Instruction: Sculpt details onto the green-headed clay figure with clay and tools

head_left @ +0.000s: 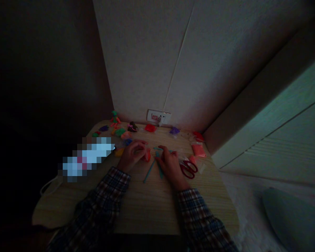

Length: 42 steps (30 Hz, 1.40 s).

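Note:
Over the middle of the table, my left hand [132, 154] is closed, with thumb and index finger curled toward each other. Whatever lies between them is too dark to make out. Right beside its fingertips is a small red-orange bag or lump [147, 155]; I cannot tell whether they touch it. My right hand [170, 164] is bent down over several thin teal modelling tools, its fingers curled and partly hiding them. One teal stick [149, 171] slants toward me, and a flatter teal tool [159, 169] lies under the hand. Red-handled scissors [189, 169] rest just right of that hand.
Bags of coloured clay line the back edge, among them a red one [150, 128], a purple one [174, 131] and a coral one [198, 150]. A green and orange figure [114, 119] stands back left. A bright blurred-out screen [88, 159] is left; a wall socket [159, 117] is behind.

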{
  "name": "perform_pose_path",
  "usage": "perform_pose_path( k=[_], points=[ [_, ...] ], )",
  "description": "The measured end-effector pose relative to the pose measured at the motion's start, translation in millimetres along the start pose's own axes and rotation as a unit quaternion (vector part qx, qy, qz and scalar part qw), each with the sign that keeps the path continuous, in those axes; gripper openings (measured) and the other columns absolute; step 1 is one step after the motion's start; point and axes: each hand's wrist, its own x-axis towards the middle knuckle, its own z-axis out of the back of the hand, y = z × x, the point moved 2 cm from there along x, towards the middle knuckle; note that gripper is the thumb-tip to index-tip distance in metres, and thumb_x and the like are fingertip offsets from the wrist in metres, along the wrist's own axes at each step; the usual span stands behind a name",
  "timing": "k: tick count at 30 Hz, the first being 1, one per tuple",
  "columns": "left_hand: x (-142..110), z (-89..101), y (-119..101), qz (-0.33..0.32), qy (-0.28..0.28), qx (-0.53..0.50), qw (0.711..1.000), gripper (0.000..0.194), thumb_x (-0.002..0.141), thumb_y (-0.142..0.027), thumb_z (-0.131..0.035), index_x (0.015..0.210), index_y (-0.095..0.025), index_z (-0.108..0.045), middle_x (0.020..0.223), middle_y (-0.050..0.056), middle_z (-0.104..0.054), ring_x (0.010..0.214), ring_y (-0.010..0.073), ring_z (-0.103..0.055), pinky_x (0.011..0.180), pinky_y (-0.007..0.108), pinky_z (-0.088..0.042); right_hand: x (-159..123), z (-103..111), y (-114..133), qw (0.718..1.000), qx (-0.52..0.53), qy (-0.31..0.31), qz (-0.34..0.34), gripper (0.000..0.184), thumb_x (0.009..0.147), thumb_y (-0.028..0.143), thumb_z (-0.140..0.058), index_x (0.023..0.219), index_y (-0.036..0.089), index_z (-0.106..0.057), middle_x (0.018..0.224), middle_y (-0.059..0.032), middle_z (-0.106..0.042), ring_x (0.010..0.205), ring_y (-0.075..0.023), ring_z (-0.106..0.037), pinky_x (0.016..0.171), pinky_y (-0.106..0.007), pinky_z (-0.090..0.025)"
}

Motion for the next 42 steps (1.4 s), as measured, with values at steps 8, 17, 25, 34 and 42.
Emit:
perform_pose_path(
  k=[8, 17, 25, 34, 42],
  points=[
    [-3.6, -6.7, -9.5, -0.099, 0.044, 0.104, 0.989, 0.007, 0.077, -0.023, -0.063, 0.072, -0.018, -0.064, 0.100, 0.009, -0.063, 0.099, 0.0234, -0.062, 0.084, 0.037, -0.053, -1.2, 11.5, 15.2, 0.988, 0.151, -0.017, 0.029, 0.033, 0.096, 0.040, -0.044, 0.075, 0.020, -0.061, 0.073, -0.0006, -0.066, 0.072, -0.0181, -0.057, 0.079, -0.034, -0.036],
    [-16.1, -19.7, -24.3, -0.155, 0.105, 0.174, 0.967, 0.005, 0.081, -0.017, -0.059, 0.078, -0.018, -0.062, 0.104, 0.009, -0.061, 0.096, 0.0215, -0.062, 0.077, 0.035, -0.056, -2.3, 15.2, 25.3, 0.980, 0.199, -0.009, 0.031, 0.031, 0.093, 0.032, -0.046, 0.068, 0.020, -0.058, 0.070, 0.0015, -0.063, 0.072, -0.0168, -0.058, 0.083, -0.035, -0.036],
    [-19.1, -22.7, -22.9, -0.163, 0.121, 0.170, 0.964, 0.005, 0.079, -0.015, -0.059, 0.078, -0.020, -0.059, 0.106, 0.010, -0.059, 0.092, 0.0216, -0.063, 0.066, 0.032, -0.059, -3.5, 14.0, 26.1, 0.983, 0.166, -0.027, 0.073, 0.025, 0.091, 0.026, -0.042, 0.074, 0.021, -0.059, 0.075, 0.0000, -0.066, 0.073, -0.0174, -0.056, 0.084, -0.037, -0.035],
    [-19.7, -22.0, -19.8, -0.183, 0.112, 0.175, 0.961, 0.006, 0.081, -0.022, -0.064, 0.082, -0.019, -0.059, 0.114, 0.012, -0.056, 0.107, 0.0261, -0.059, 0.074, 0.037, -0.061, -5.8, 17.6, 26.5, 0.981, 0.156, -0.063, 0.092, 0.024, 0.093, 0.026, -0.041, 0.078, 0.021, -0.059, 0.077, -0.0018, -0.066, 0.075, -0.0188, -0.058, 0.083, -0.036, -0.033],
    [-23.7, -15.3, -32.1, -0.325, 0.026, 0.262, 0.909, 0.042, 0.079, -0.019, -0.062, 0.120, -0.022, -0.052, 0.128, 0.013, -0.054, 0.119, 0.0320, -0.052, 0.101, 0.051, -0.045, -6.6, 15.0, 19.3, 0.982, 0.134, -0.108, 0.075, 0.025, 0.095, 0.026, -0.040, 0.076, 0.021, -0.057, 0.075, -0.0008, -0.064, 0.074, -0.0183, -0.057, 0.085, -0.037, -0.033]
  ],
)
